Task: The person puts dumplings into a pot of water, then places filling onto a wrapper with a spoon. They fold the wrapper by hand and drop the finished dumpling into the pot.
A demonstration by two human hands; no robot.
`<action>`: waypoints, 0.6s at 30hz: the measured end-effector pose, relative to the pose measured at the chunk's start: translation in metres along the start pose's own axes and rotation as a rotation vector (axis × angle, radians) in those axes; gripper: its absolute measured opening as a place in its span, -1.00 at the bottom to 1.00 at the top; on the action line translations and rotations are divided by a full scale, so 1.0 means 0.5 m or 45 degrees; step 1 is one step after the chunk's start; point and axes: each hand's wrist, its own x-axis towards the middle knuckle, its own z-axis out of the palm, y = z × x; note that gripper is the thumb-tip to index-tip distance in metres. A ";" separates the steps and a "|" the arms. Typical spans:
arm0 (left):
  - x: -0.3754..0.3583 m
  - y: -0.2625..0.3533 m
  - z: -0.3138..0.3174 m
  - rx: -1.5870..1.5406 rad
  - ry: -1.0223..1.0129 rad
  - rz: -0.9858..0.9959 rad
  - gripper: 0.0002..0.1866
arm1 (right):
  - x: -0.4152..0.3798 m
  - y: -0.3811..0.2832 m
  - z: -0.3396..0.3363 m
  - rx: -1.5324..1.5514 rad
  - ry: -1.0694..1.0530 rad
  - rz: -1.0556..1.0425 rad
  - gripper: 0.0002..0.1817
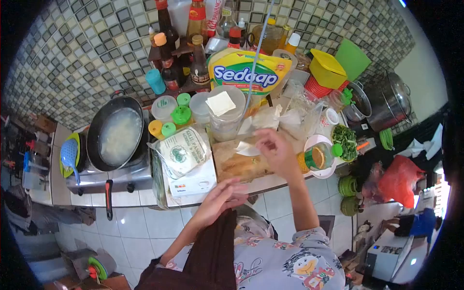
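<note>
— Two hands over the counter [285,182], both busy. See the right hand [276,151]?

— Yes, above the wooden cutting board [239,164]. Its fingers [263,137] pinch a thin white sheet [249,149], which hangs just over the board.

— And the left hand [220,199]?

— Lower, at about seven o'clock from the right one, by the counter's front edge. Its fingers lie straight and close together, resting on a dark brown cloth [212,251] in front of the person. I cannot tell whether they grip it.

— What lies around the board?

— At nine o'clock from it, a plastic bag with a green round print [182,153] on a white box [193,182]. Further that way, a black wok [118,133] on the stove. At twelve o'clock, a clear tub [226,116] with a white square on its lid, and behind it a yellow Sedaap pack [246,72]. At three o'clock, a bottle with a green cap [321,155] lying on a plate.
</note>
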 end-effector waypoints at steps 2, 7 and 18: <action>0.041 -0.015 0.015 -0.133 0.077 0.003 -0.57 | -0.027 0.052 0.019 -0.030 -0.082 0.030 -0.74; 0.111 -0.054 0.036 -0.320 0.209 0.160 -0.46 | -0.077 0.129 0.051 0.311 -0.073 0.239 -0.77; 0.164 -0.102 0.032 0.020 0.573 0.294 -0.66 | -0.084 0.150 0.041 0.679 -0.125 0.342 -0.80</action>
